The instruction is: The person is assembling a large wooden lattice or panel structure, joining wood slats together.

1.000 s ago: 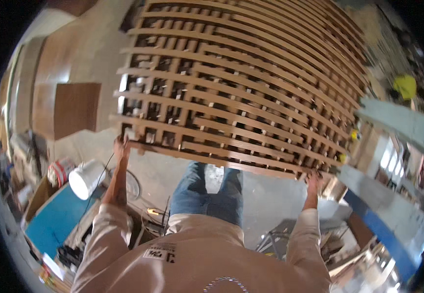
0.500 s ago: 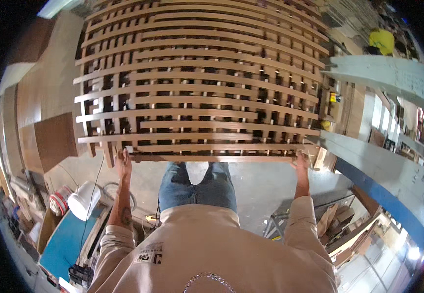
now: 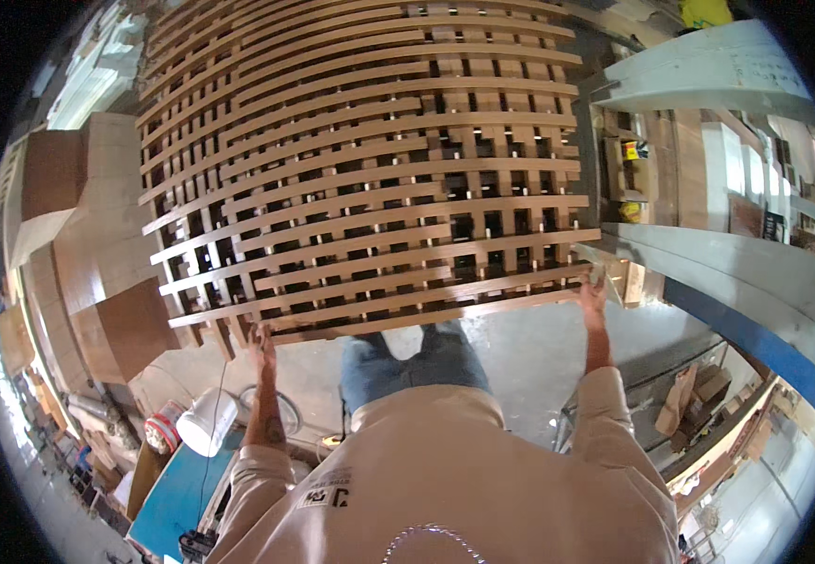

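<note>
Slatted wooden lattice panel (image 3: pixel 370 179) held out ahead, above the concrete floor (image 3: pixel 529 357), slats running left to right. Left hand (image 3: pixel 260 343) and right hand (image 3: pixel 593 296) each clasp the near edge at opposite corners, equally near. White bucket (image 3: pixel 208 423) lower left, contents not visible.

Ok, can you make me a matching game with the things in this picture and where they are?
Things:
1. wooden slat lattice panel
2. white bucket
3. blue-edged beam
4. blue table top

Places:
A. lower left, under the bucket
B. right side, running slantwise
C. held up in front by the left hand and right hand
D. on the floor beside the left forearm

Pairs: 1-C, 2-D, 3-B, 4-A
</note>
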